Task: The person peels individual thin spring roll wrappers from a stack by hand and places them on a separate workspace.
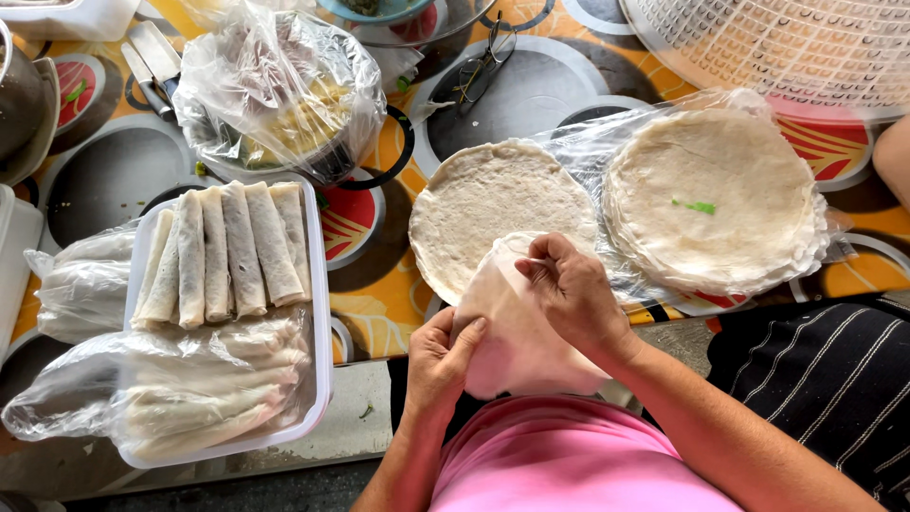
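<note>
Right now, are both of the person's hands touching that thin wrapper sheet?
Touching. The head view shows the left hand pinching the wrapper sheet at its lower edge and the right hand gripping its top.

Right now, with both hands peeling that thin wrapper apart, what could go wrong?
1. The wrapper looks very thin; the right hand pinches its top edge while the left hand holds the side, so it could tear.
2. It hangs off the table edge over the lap, so a slip might drop it.
3. The single round wrapper lies uncovered on the cloth and may dry out.
</note>
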